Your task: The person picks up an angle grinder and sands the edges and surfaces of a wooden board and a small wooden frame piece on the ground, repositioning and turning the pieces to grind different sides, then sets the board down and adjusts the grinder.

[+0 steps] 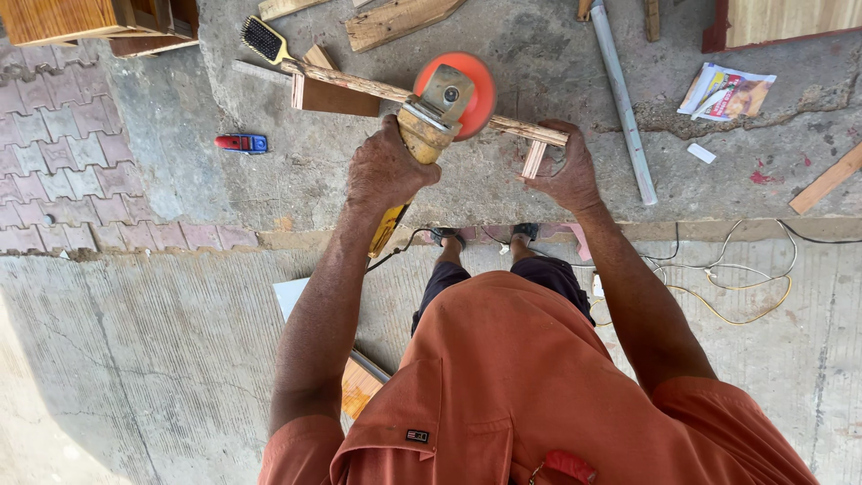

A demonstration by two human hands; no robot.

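Hands grip grinder — colourful packet upper right.

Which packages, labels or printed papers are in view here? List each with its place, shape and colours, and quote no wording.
Printed packet: on the concrete at upper right, flat and rectangular, white with yellow, red and orange print.
Small label: sewn on the chest pocket of the orange shirt, a tiny dark rectangle.
White scrap: on the concrete just below the packet, small, plain, rectangular.

yellow grinder, orange disc | against wooden strip, lying level
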